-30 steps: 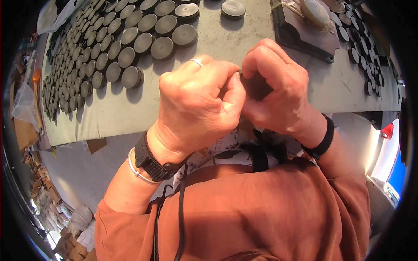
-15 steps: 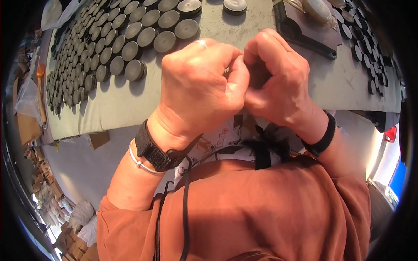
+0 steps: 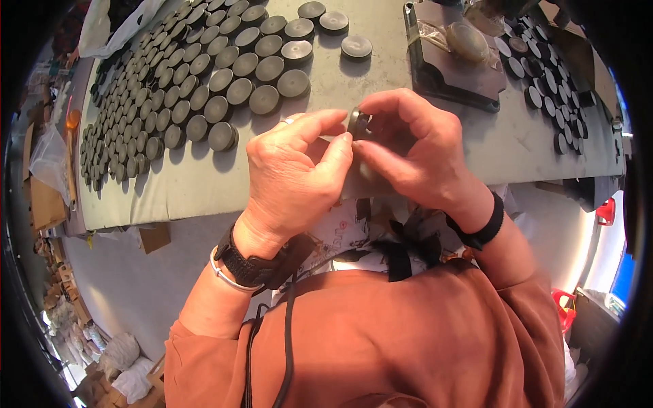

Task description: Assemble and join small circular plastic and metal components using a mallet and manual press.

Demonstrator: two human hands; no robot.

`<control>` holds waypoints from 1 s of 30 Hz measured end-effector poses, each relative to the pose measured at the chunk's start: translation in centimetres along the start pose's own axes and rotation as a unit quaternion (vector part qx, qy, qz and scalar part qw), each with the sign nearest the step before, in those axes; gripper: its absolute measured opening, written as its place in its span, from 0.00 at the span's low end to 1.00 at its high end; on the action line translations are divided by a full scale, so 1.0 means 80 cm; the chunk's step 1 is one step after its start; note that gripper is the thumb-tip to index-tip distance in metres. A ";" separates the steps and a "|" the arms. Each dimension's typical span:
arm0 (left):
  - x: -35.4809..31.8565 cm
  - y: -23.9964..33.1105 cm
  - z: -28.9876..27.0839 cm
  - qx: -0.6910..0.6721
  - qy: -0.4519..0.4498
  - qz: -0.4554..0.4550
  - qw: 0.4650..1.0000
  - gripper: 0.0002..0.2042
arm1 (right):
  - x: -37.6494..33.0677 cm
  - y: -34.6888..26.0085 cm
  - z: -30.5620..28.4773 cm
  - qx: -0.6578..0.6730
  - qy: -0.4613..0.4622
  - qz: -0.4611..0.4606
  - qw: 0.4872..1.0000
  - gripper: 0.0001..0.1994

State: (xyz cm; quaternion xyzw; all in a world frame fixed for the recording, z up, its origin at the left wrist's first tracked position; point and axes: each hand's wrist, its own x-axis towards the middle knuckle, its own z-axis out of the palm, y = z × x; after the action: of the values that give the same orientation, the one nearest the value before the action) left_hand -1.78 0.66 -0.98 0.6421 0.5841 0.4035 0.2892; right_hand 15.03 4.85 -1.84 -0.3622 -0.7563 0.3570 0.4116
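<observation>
Head view: both hands meet just above the near edge of the grey bench [image 3: 204, 197], a little above the middle of the picture. The left hand [image 3: 296, 170] is curled, its thumb and forefinger pinched toward the right hand's thumb. The right hand [image 3: 415, 153] is closed on a small dark round disc [image 3: 358, 124], which stands on edge between its fingertips at about 12 o'clock from where the two thumbs touch; whether the left fingertips actually touch the disc cannot be told. A black watch [image 3: 248, 262] and a thin pale bangle sit on the left wrist, and a black band [image 3: 484, 228] on the right wrist. At 10 to 11 o'clock from the hands, many dark round discs [image 3: 170, 95] lie in close rows on the bench, well apart from the hands. At 1 o'clock lies a dark flat plate [image 3: 456, 68] bearing a pale oval lump, and at 2 o'clock more small dark discs [image 3: 554, 81] lie in rows. An orange sleeve and shirt fill the lower part.
</observation>
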 end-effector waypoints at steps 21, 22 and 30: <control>0.019 -0.007 0.000 -0.036 -0.051 0.007 0.998 0.16 | -0.002 0.017 0.007 0.005 -0.011 -0.114 0.993 0.16; 0.020 -0.009 0.004 -0.042 -0.040 0.000 0.998 0.16 | -0.003 0.019 0.009 -0.006 0.005 -0.124 0.992 0.16; 0.037 0.019 0.015 0.110 -0.018 0.053 0.992 0.14 | 0.004 0.031 0.013 -0.010 0.059 -0.127 0.990 0.10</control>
State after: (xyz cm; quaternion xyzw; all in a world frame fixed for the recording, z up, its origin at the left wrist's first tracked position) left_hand 0.03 3.45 0.24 0.7070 0.5851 0.3398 0.2055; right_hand 14.60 6.06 -4.22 -0.2878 -0.7739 0.2728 0.4937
